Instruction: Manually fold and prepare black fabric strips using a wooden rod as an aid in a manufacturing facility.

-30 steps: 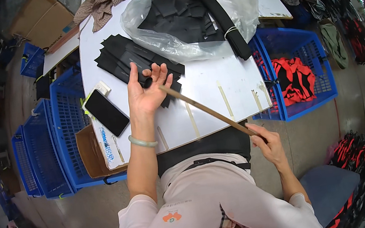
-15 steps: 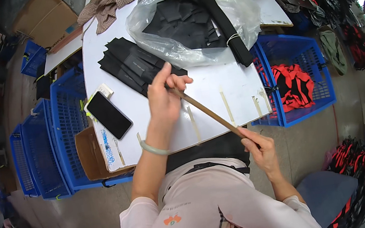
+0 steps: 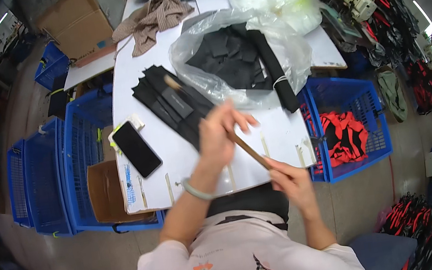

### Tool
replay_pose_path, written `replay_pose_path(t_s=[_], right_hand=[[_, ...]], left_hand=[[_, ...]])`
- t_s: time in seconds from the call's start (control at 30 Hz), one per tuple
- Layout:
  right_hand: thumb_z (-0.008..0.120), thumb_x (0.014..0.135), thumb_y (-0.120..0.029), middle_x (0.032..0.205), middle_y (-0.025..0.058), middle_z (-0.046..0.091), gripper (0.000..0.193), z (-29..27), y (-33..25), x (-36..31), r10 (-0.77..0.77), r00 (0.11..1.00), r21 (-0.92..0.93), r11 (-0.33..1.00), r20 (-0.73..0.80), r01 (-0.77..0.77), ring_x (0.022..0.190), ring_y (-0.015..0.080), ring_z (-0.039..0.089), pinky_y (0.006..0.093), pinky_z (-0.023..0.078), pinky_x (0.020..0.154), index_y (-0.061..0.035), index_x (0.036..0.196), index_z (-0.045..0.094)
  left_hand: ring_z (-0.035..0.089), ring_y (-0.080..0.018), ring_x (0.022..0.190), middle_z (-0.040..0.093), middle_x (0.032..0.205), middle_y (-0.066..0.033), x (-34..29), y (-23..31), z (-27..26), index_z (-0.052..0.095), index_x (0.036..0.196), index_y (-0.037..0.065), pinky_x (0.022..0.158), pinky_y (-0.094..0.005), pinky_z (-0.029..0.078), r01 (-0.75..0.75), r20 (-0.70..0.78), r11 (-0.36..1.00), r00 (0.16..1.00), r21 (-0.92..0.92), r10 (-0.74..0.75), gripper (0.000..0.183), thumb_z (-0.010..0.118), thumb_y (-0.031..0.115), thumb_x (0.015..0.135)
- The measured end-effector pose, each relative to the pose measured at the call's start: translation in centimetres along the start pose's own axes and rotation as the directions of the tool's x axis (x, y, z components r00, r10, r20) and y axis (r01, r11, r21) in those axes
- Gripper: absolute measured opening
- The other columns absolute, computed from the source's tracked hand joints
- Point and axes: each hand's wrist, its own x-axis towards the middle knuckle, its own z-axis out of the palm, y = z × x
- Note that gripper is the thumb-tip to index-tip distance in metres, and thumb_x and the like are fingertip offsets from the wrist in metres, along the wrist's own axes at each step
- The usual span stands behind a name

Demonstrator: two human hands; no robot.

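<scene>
A long, thin brown strip (image 3: 251,152), straight like a wooden stick, slants between my two hands over the near edge of the table. My right hand (image 3: 293,182) pinches its near end between thumb and fingers. At the other side the strip runs into my left hand (image 3: 220,134), whose curled fingers are blurred by motion. A blurred tan tip (image 3: 171,82) shows beyond, in line with the strip; whether they are one piece I cannot tell. Fanned black fabric pieces (image 3: 170,105) lie just past my left hand. A clear plastic bag (image 3: 196,91) holds more black pieces and a tied black roll (image 3: 272,66).
A black phone (image 3: 137,149) lies at the table's left, beside a small white object (image 3: 134,123). Blue crates (image 3: 78,154) line the left side, with a cardboard box (image 3: 105,192). Another blue crate (image 3: 379,137) at right holds red-and-black fabric (image 3: 344,136). A checked cloth (image 3: 156,22) lies farther back.
My hands have come closer together, the right one moving left, and less of the strip shows between them. The view has shifted, so the table's far end shows more. A tan tip now appears over the black pieces.
</scene>
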Motion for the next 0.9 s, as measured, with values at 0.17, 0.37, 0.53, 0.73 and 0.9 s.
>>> replay_pose_path(t_s=[0.17,0.37,0.53,0.73,0.9], right_hand=[[0.055,0.089,-0.004,0.069,-0.0008,0.052,0.031,1.9,-1.9,1.5,0.071,0.994,0.108,0.991,0.081,-0.08,0.055,0.0044,0.043,0.0177,0.034,0.048,-0.0037,0.12,0.059],[0.051,0.087,0.002,0.059,0.0018,0.048,0.033,1.0,1.6,-0.8,0.101,0.991,0.339,0.932,0.091,-0.126,0.047,0.0074,0.042,0.0184,0.025,0.038,0.0031,0.12,0.055],[0.052,0.09,-0.004,0.058,0.0046,0.047,0.036,4.7,-0.3,1.9,0.136,0.97,0.591,0.772,0.203,-0.232,0.045,0.0068,0.035,0.0198,0.022,0.037,-0.0009,0.126,0.05],[0.05,0.093,-0.011,0.058,0.0083,0.05,0.034,1.6,1.5,0.9,0.173,0.943,0.529,0.792,0.284,-0.305,0.043,0.008,0.036,0.0195,0.027,0.038,0.0005,0.125,0.05],[0.046,0.095,-0.017,0.061,0.007,0.053,0.032,1.5,2.3,0.2,0.149,0.942,0.606,0.733,0.3,-0.309,0.045,0.0072,0.038,0.019,0.029,0.04,0.0023,0.12,0.051]], left_hand=[[0.061,-0.0274,0.071,0.058,0.058,-0.0152,-1.7,0.8,-0.2,0.04,0.054,0.009,0.078,-0.0392,0.045,-0.116,-0.045,0.988,0.992,0.098,0.121,0.045,0.048,0.028,0.094],[0.055,-0.0267,0.066,0.049,0.051,-0.0123,-0.2,3.0,-0.8,0.04,0.052,0.01,0.083,-0.0395,0.041,-0.158,-0.13,0.987,0.979,-0.009,0.155,0.054,0.039,0.042,0.096],[0.057,-0.0293,0.068,0.051,0.051,-0.0149,-1.4,0.3,-0.8,0.038,0.055,0.009,0.076,-0.038,0.041,-0.177,0.115,0.984,0.977,-0.021,0.178,0.057,0.032,0.048,0.096],[0.057,-0.0288,0.072,0.054,0.058,-0.0148,-1.3,1.4,-0.3,0.043,0.059,0.008,0.08,-0.0383,0.041,-0.135,0.206,0.98,0.965,-0.148,0.164,0.062,0.023,0.055,0.095],[0.057,-0.0265,0.076,0.059,0.075,-0.0157,-1.2,0.0,-0.1,0.05,0.075,0.004,0.082,-0.0388,0.043,-0.084,0.095,0.985,0.991,-0.151,0.099,0.052,0.029,0.047,0.097]])
